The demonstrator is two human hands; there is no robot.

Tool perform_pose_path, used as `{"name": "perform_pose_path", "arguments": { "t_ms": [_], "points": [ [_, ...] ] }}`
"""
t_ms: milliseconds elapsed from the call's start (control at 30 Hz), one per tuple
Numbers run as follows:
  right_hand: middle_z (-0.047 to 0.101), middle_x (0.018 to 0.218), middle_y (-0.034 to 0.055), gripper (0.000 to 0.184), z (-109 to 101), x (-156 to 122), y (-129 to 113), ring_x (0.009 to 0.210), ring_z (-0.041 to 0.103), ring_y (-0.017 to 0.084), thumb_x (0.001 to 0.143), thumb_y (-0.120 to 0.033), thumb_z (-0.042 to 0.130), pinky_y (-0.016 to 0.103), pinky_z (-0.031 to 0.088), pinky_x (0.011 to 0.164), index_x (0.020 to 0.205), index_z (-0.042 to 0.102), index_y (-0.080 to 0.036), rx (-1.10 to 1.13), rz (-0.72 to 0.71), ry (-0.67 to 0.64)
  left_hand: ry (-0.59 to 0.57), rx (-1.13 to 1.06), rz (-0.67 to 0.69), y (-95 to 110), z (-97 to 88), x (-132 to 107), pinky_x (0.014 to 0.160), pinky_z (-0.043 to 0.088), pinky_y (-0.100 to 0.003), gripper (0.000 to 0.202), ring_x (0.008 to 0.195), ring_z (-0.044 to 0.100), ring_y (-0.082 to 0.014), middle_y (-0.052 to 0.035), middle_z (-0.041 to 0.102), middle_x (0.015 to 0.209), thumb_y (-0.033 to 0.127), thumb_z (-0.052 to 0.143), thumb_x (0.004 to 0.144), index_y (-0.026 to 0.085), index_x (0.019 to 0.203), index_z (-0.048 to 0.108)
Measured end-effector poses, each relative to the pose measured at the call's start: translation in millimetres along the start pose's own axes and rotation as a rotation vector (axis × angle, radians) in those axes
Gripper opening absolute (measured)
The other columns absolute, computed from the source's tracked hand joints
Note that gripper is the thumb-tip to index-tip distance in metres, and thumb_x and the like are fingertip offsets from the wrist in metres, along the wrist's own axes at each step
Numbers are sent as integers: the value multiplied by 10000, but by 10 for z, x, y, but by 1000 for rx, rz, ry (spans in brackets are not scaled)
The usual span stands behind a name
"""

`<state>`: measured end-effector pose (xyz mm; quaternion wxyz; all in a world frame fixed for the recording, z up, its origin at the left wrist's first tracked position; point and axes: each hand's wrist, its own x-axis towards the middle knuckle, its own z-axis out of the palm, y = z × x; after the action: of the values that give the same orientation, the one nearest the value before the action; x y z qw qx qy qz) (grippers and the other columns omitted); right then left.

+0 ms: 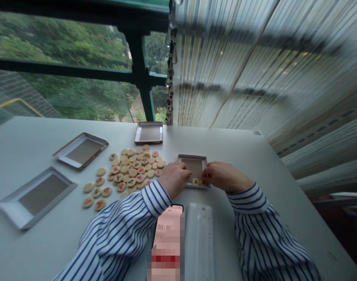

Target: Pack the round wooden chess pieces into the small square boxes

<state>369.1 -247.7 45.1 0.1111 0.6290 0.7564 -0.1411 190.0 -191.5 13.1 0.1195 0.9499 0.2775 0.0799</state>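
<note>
A small open box [192, 157] with a grey bottom lies between my hands. Two round wooden Chinese chess pieces [195, 182] with black characters rest along its near wall. Over the box's left side is my left hand [176, 177], its fingers closed; whatever they pinch is hidden. My right hand [225, 176] reaches in from the right wall, fingers curled down beside the right-hand piece, and I cannot make out whether it grips anything. Left of my left hand, a loose pile of Chinese chess pieces [133, 172] spreads over the table, some plain side up, others showing red or black characters.
A box lid or tray [159, 141] stands at the white table's [225, 144] back edge, another tray [104, 147] and a white-sided tray [67, 188] at left. Nearest me lie a phone [169, 218] and a long translucent case [199, 234]. Window and string curtain [225, 78] stand behind.
</note>
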Motion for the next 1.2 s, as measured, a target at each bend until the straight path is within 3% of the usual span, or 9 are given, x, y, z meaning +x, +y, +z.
{"name": "perform_pose_path", "arguments": {
  "t_ms": [333,1200],
  "points": [
    [679,880,42,247,7,-2,-16,822,603,189,767,-247,465,252,393,634,885,681,-261,-11,10,-20,-72,45,49,54,41,-13,697,375,-319,231,837,531,-198,-58,617,870,261,445,845,237,869,673],
    [683,831,55,257,-13,5,-57,776,612,190,754,-251,442,246,391,596,837,685,-245,-50,20,-46,-90,36,73,52,79,-11,668,343,-310,232,824,535,-193,-61,615,840,272,442,848,243,894,667]
  ]
}}
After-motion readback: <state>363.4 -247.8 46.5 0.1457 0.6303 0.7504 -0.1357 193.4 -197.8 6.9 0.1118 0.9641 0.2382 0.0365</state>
